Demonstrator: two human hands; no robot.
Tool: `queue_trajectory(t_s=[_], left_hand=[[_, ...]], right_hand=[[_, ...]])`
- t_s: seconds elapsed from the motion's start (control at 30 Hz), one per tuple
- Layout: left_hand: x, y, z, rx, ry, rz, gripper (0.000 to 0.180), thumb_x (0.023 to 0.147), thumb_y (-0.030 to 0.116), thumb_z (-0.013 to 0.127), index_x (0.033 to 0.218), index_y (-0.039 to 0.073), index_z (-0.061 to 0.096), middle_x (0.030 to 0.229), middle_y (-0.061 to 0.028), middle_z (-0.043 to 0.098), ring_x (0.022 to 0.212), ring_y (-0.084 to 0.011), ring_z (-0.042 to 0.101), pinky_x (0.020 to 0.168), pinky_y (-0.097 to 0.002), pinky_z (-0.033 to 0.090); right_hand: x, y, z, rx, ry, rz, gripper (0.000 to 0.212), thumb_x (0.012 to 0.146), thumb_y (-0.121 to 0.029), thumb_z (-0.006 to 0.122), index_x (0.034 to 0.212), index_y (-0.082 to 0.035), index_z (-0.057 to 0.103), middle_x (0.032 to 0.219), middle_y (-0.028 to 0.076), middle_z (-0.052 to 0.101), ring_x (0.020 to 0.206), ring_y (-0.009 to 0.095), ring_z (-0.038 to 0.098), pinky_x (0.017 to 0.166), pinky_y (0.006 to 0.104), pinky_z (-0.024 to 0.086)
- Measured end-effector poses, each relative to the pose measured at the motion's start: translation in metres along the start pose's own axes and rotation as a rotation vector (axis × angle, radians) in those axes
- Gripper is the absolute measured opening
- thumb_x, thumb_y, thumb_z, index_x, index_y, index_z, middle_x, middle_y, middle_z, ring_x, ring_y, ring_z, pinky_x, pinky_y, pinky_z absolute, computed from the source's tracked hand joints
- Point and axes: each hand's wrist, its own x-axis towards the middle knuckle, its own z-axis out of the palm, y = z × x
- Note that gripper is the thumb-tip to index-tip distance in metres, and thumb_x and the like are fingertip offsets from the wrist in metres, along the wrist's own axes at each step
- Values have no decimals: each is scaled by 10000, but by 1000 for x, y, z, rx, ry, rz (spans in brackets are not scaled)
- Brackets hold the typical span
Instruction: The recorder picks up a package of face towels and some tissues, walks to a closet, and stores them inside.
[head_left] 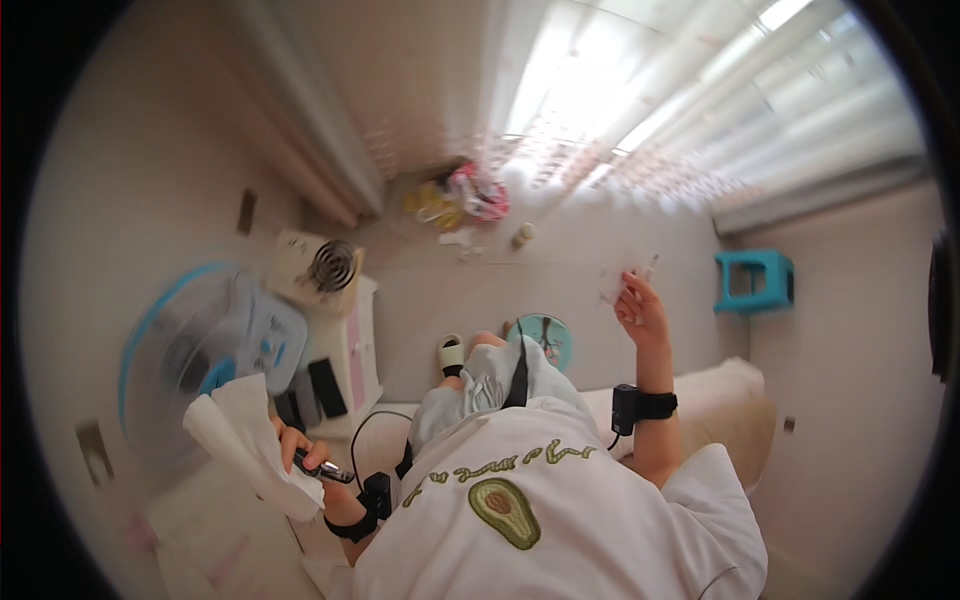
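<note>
At the lower left, my left hand (pixel 293 447) is closed, with a white cloth or paper towel (pixel 232 440) hanging over its far side. A small dark, shiny oblong object (pixel 330 467) is also gripped in these fingers; its kind is unclear. My right hand (pixel 643 308) is raised over the floor at the right, fingers pinched together. From its fingertips sticks out a pale, partly see-through wisp (pixel 610 284), blurred, perhaps thin plastic. A slim light stick-like thing (pixel 653 263) shows beside the fingertips, and I cannot tell whether it is held.
A blue-rimmed fan (pixel 275 335) stands left, beside a white cabinet (pixel 362 345) bearing a box with a dark coil. Yellow and red bags (pixel 478 192) and a small jar (pixel 523 235) lie on the floor ahead. A turquoise stool (pixel 755 281) is by the right wall, under curtains (pixel 640 120).
</note>
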Motion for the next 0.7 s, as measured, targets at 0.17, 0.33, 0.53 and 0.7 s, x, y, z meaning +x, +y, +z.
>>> queue_trajectory(t_s=[0.17,0.33,0.53,0.7], left_hand=[[64,-62,-45,40,98,-242,284,804,235,464,1047,99,404,866,-18,400,747,-154,434,715,-397,379],[125,-154,-65,63,106,-396,323,782,271,477,1060,120,412,864,-18,412,748,-155,431,684,-387,382],[193,-301,-84,349,130,-503,368,756,314,492,1076,145,421,862,-18,427,749,-157,429,647,-375,385],[220,-486,-130,1848,104,1,390,736,296,508,1078,130,420,1115,-76,467,911,-220,502,595,-435,402]], right_hand=[[-11,-47,-2,-10,69,-164,82,808,-91,521,751,-107,464,447,-64,322,335,32,263,347,199,189],[-14,-106,-40,4,187,-273,86,790,-69,526,758,-95,451,453,-59,327,325,32,269,332,191,199],[30,-214,-116,185,190,-377,74,788,-57,523,788,-89,456,473,-50,352,326,29,277,330,186,211],[66,-387,-200,245,64,-443,69,787,-48,520,826,-76,471,502,-49,378,335,30,288,341,184,217]])
